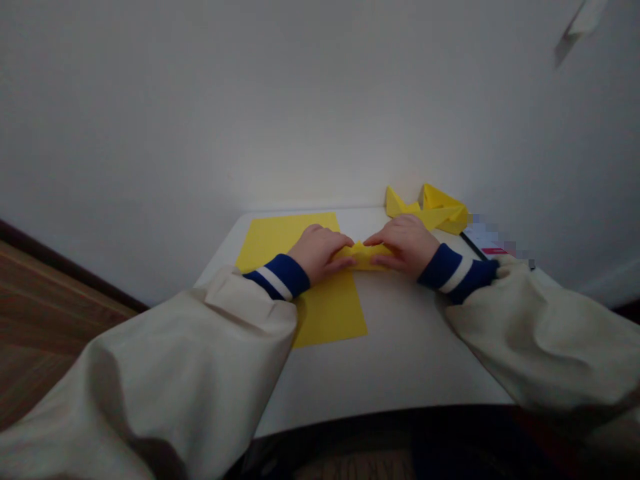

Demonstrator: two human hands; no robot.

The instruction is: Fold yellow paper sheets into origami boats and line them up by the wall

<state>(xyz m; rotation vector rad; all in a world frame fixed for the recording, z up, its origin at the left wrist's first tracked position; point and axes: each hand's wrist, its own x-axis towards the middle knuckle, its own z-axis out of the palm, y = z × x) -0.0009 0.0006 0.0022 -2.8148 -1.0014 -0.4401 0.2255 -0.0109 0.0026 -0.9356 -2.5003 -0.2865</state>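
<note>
Between my two hands is a small folded yellow paper boat [361, 256], its pointed middle standing up. My left hand [321, 252] pinches one end of it between thumb and fingers. The other end is pinched by my right hand [406, 245], which hides much of that side. Under my left hand and forearm lies a flat yellow sheet of paper [330, 313]. Just beyond my right hand sit folded yellow paper boats [440, 210], partly overlapping one another.
All this is on a small white table [400, 360] pushed against a pale wall [310, 100]. At its right edge lies a blurred printed item [493, 247] with a dark edge. Wooden flooring [35, 353] shows at the lower left.
</note>
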